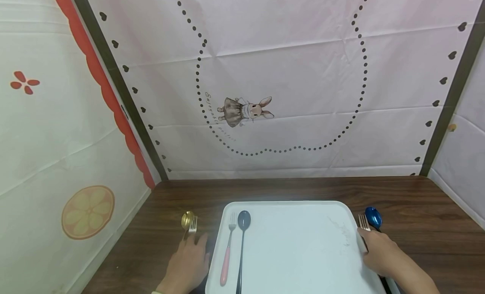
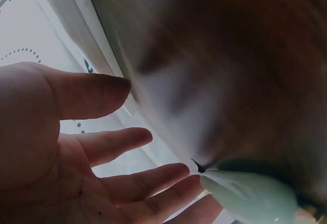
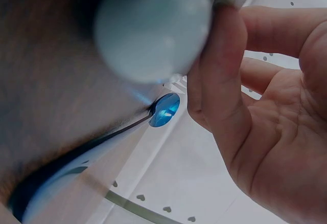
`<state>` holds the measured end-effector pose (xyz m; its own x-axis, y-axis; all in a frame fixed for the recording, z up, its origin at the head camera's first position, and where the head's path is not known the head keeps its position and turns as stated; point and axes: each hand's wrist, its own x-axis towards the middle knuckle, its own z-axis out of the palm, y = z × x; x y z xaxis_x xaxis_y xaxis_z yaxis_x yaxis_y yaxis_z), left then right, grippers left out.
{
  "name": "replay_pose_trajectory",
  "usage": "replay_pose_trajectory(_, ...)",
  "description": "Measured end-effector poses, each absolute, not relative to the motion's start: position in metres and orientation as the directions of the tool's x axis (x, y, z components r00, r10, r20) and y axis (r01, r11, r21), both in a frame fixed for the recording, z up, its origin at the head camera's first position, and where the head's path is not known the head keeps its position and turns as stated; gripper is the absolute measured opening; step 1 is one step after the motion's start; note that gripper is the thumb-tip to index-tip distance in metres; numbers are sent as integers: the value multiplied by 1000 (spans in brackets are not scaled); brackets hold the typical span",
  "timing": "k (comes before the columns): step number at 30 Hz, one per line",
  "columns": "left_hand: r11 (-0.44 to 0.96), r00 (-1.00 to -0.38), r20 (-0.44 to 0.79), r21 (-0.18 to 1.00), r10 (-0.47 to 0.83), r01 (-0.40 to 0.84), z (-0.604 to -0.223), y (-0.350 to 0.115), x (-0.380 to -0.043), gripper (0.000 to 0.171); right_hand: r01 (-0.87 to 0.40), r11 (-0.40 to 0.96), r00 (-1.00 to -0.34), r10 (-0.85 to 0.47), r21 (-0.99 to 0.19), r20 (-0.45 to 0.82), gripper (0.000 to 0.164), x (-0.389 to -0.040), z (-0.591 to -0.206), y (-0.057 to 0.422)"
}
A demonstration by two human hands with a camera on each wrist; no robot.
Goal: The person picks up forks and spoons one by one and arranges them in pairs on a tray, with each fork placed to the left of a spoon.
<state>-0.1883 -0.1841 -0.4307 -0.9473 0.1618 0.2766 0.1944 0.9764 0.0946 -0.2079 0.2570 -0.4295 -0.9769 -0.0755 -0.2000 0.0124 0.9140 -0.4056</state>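
In the head view my left hand (image 1: pixel 188 262) lies over the lower part of a silver fork (image 1: pixel 193 224), beside a gold spoon (image 1: pixel 187 220). The left wrist view shows its fingers extended, with fingertips at a pale green handle (image 2: pixel 250 193); whether they touch it I cannot tell. At the tray's right edge my right hand (image 1: pixel 382 252) pinches another silver fork (image 1: pixel 364 222). A pale, rounded handle end (image 3: pixel 153 29) looms near the right wrist camera, close to the curled fingers. Alongside lies a blue spoon (image 1: pixel 373 217) with a dark handle.
Between the hands sits a white tray (image 1: pixel 295 252). On its left side lie a pink-handled fork (image 1: pixel 226 256) and a dark grey spoon (image 1: pixel 243 235). Dark wooden tabletop (image 1: pixel 435 226) surrounds it, with patterned cloth (image 1: pixel 303 83) hanging behind and at both sides.
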Motion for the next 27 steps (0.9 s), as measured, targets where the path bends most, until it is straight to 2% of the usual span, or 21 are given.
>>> replay_pose_trajectory(11, 979, -954, 265, 109, 138, 172, -430, -191, -188, 39, 5, 917, -978, -78, -400, -192, 55, -208, -430, 257)
replay_pose_trajectory(18, 983, -960, 237, 74, 146, 167, -431, -193, -191, 37, 8, 916, -978, -76, -401, -194, 55, -208, -429, 257)
replay_pose_trajectory(27, 984, -974, 204, 123, 102, 129, -428, -196, -190, 52, 15, 913, -975, -76, -409, -206, 54, -208, -429, 256)
